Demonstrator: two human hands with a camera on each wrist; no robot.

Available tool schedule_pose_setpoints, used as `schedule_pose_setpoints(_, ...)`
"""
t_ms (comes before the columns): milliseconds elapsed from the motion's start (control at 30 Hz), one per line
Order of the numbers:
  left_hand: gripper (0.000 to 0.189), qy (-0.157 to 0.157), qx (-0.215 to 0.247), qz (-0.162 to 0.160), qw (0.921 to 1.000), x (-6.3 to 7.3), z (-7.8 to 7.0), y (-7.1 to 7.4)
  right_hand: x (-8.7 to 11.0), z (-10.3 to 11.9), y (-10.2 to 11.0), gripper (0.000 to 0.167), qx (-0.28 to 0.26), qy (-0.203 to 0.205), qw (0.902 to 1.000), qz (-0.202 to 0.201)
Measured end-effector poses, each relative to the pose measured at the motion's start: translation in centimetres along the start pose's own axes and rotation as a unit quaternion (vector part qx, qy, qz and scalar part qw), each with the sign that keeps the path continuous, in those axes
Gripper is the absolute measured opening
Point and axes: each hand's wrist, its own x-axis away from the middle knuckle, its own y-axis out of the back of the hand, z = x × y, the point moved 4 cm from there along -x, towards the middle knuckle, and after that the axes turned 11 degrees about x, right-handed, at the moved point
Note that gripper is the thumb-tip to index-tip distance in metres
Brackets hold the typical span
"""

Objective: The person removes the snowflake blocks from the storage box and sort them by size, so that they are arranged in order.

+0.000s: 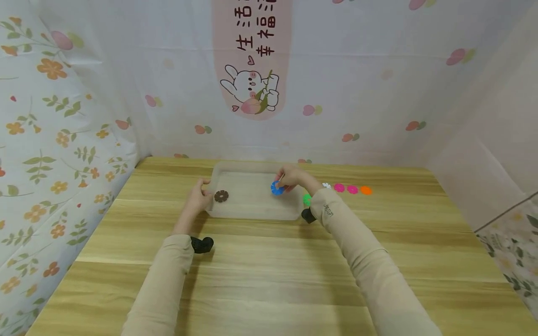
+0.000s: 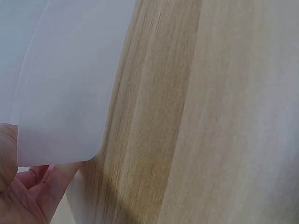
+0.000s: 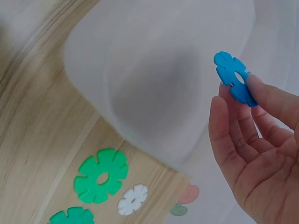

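A translucent white plastic tray (image 1: 248,205) lies on the table near its back edge. My left hand (image 1: 197,198) grips the tray's left end, with the thumb over the rim and the fingers outside the wall in the left wrist view. Between thumb and fingers my right hand (image 1: 294,177) pinches a blue flower-shaped disc (image 3: 225,74), notched round its edge and with an oval hole. This disc is held over the right part of the tray. A similar brown disc (image 1: 217,196) appears at the tray's left end, close to the left hand.
Right of the tray lie green discs (image 3: 88,179), a white disc (image 3: 127,206), pink discs (image 1: 338,187) and an orange disc (image 1: 366,190) on the wooden table (image 1: 260,275). Patterned cloth (image 1: 176,84) hangs behind the table and at the sides.
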Motion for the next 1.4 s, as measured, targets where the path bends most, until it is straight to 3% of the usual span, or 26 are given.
schedule_pose_setpoints(133, 0.048, 0.004, -0.003, -0.001, 1.0, -0.1, 0.1, 0.1, -0.3, -0.6, 0.0, 0.019, -0.003, 0.016, 0.9998, 0.01)
schedule_pose_setpoints(333, 0.047, 0.009, -0.008, 0.001, 0.9999, -0.2, 0.0, 0.2, -4.5, -5.1, -0.4, 0.024, -0.02, 0.065, 0.997, 0.035)
schedule_pose_setpoints(367, 0.047, 0.01, -0.008, 0.002, 0.9999, -0.2, 0.0, 0.2, -5.0, -5.7, -0.4, 0.025, -0.017, 0.059, 0.9976, 0.032)
schedule_pose_setpoints(567, 0.047, 0.013, -0.005, 0.005, 0.9999, -0.3, 0.0, 0.3, -4.4, -6.8, 0.2, 0.031, 0.007, 0.041, 0.9991, 0.013)
schedule_pose_setpoints(700, 0.048, 0.011, -0.006, 0.005, 0.9999, -0.3, 0.0, 0.3, -6.1, -9.5, 0.2, 0.031, -0.017, 0.094, 0.9954, 0.011)
schedule_pose_setpoints(800, 0.048, 0.007, -0.009, 0.005, 0.9999, -0.3, 0.0, 0.4, -3.3, -8.1, 0.7, 0.03, -0.019, 0.07, 0.9974, -0.001)
schedule_pose_setpoints(867, 0.048, 0.006, -0.01, 0.006, 0.9999, -0.3, 0.0, 0.3, 0.5, -5.4, 1.4, 0.03, -0.021, 0.04, 0.999, -0.005)
schedule_pose_setpoints(967, 0.048, 0.009, -0.012, 0.008, 0.9999, -0.3, -0.1, 0.3, 0.9, -6.4, 1.6, 0.029, -0.042, 0.03, 0.9984, -0.024)
schedule_pose_setpoints(1067, 0.048, 0.013, -0.016, 0.008, 0.9998, -0.2, -0.1, 0.2, -0.2, -8.9, 1.5, 0.029, -0.068, 0.044, 0.9963, -0.031)
schedule_pose_setpoints(1100, 0.048, 0.014, -0.016, 0.008, 0.9997, -0.2, -0.1, 0.2, -1.7, -10.8, 1.2, 0.029, -0.085, 0.065, 0.9938, -0.032)
schedule_pose_setpoints(1167, 0.048, 0.014, -0.018, 0.006, 0.9997, -0.1, -0.1, 0.2, 0.6, -9.5, 1.6, 0.028, -0.088, 0.057, 0.9939, -0.034)
schedule_pose_setpoints(1400, 0.047, 0.013, -0.017, 0.006, 0.9998, 0.0, 0.0, 0.1, 4.5, -8.7, 2.2, 0.032, -0.099, -0.005, 0.9938, -0.049)
